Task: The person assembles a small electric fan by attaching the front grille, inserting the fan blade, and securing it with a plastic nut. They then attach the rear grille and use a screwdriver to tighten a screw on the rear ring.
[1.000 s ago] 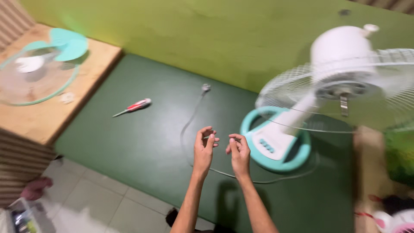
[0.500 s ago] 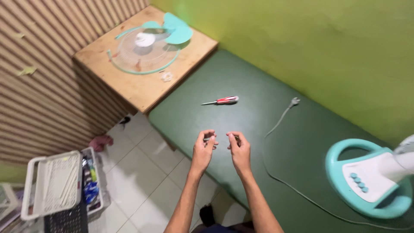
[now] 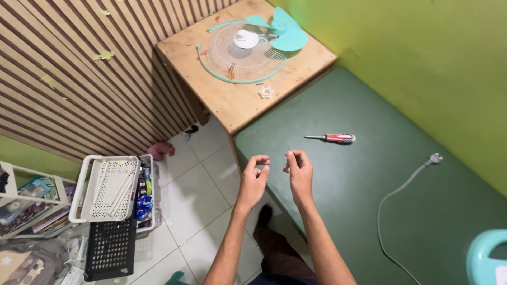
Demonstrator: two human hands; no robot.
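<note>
**Fan taken apart; both hands raised, pinched, over the green surface's edge**

Green padded surface [image 3: 380, 174]: matte, smooth. Wooden table [image 3: 232, 105]: raw, pale. On it lies the round wire fan guard [image 3: 232, 58] with teal rim, off the fan; teal plastic blade [image 3: 288, 34] and white ribbed nut [image 3: 265, 92] beside it. So dismantling looks done; reassembly not begun. Grey power cord [image 3: 393, 198] trails loose. Red-handled screwdriver [image 3: 332, 138] lies untouched, well apart from hands. Left hand [image 3: 254, 177] and right hand [image 3: 299, 171]: fingers curled narrow, tips pinched; cannot tell whether anything is held.

Left hand [image 3: 253, 179], right hand [image 3: 299, 171] raised side by side, fingers curled, seemingly empty.
</note>
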